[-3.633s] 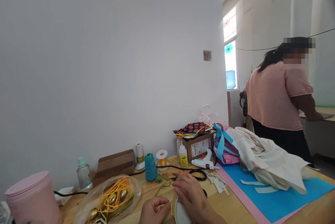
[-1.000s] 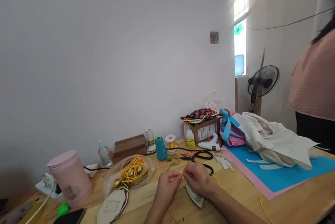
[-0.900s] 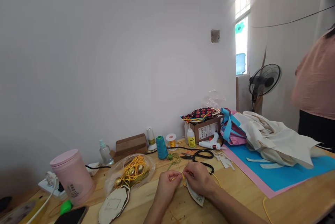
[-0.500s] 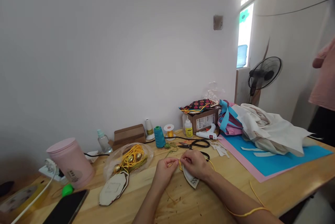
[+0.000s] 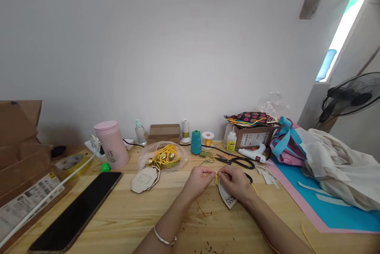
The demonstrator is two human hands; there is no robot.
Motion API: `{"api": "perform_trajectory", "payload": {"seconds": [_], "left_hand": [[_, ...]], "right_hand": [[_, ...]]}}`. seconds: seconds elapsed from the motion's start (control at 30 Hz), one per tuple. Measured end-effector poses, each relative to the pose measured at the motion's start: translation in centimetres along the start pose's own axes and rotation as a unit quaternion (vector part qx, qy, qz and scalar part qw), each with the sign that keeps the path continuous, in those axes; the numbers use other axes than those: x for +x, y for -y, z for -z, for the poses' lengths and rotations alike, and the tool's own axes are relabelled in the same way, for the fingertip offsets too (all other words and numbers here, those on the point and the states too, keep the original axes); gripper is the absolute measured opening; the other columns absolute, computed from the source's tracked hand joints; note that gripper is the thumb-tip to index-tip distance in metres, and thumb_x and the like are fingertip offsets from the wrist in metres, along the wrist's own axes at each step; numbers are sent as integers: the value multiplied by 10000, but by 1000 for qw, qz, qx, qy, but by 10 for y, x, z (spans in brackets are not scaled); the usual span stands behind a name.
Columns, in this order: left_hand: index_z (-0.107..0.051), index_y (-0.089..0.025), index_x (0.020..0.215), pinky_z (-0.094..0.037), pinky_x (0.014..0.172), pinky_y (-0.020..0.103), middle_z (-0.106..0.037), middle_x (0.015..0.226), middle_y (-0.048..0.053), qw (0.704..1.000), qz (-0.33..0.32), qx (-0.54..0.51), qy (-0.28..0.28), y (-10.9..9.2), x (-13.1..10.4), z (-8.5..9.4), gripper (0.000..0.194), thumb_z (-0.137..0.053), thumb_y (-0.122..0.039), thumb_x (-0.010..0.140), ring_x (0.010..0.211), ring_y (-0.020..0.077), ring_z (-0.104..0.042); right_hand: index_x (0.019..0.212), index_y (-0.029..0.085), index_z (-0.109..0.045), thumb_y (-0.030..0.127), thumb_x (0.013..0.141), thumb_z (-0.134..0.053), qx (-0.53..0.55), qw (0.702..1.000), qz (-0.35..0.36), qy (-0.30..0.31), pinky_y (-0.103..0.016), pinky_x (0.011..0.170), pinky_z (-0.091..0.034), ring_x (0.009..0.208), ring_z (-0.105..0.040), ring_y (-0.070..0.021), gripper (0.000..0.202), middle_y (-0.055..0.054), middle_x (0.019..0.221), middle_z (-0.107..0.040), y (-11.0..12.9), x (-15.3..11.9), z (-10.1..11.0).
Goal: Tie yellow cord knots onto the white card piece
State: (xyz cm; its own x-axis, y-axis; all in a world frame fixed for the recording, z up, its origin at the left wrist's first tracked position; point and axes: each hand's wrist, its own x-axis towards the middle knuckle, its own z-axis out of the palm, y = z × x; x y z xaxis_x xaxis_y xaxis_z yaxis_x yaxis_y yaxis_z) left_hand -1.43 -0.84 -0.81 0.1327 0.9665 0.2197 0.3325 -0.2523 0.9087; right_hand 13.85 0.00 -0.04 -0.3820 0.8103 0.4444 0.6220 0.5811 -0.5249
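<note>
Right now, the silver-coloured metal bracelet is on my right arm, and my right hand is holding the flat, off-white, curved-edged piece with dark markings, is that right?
Not quite: the head view shows the silver-coloured metal bracelet on your left arm. Your right hand is indeed holding the flat, off-white, curved-edged piece with dark markings.

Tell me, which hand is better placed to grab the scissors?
Probably the right hand: it's by the handle end of the scissors, while the left hand is nearer the blade end. But the right holds the pale piece, so it might have to let go first.
</note>
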Motion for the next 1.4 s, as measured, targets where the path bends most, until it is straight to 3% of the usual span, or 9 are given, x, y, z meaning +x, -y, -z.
{"api": "perform_trajectory", "payload": {"seconds": [0.57,0.93,1.1,1.2,1.33,1.4], "left_hand": [[-649,-115,709,-424,645,264,-666,724,62,1000,6,27,6,1,2,1,230,-506,-283,646,694,184,-577],[-635,-113,679,-419,576,241,-647,662,45,999,27,16,13,-1,0,0,207,-534,-282,613,628,167,-565],[-638,-115,661,-414,573,239,-652,659,48,1000,27,9,-8,-3,1,0,213,-547,-298,602,620,165,-564],[-636,-109,666,-407,527,230,-649,633,44,999,47,-5,-24,-4,0,-1,224,-556,-305,592,572,153,-559],[-636,-98,664,-393,467,214,-644,582,38,998,60,-22,-30,-6,0,-1,229,-572,-304,585,500,132,-542],[-641,-93,671,-391,449,213,-647,564,42,997,62,-32,-29,-8,0,-1,244,-582,-313,582,477,130,-539]], "right_hand": [[651,162,-587,241,724,-394,11,1000,-24,10,-188,481,-309,538,-480,-108,220,-7,602,-577,0,0,0],[650,162,-600,331,729,-390,-5,998,-67,4,-196,444,-285,499,-460,-110,280,-8,558,-563,-3,0,-1],[630,156,-590,375,699,-423,66,992,-112,0,-193,435,-282,492,-438,-105,283,1,540,-533,-6,1,-1],[564,144,-537,391,657,-470,217,958,-189,10,-184,396,-263,425,-391,-81,273,26,473,-467,-5,3,0],[546,139,-490,379,635,-511,427,865,-259,58,-173,323,-139,306,-200,-30,257,88,366,-298,3,4,7],[546,139,-482,367,619,-539,473,838,-268,50,-177,318,-93,296,-141,-19,246,104,346,-262,7,4,10]]}}
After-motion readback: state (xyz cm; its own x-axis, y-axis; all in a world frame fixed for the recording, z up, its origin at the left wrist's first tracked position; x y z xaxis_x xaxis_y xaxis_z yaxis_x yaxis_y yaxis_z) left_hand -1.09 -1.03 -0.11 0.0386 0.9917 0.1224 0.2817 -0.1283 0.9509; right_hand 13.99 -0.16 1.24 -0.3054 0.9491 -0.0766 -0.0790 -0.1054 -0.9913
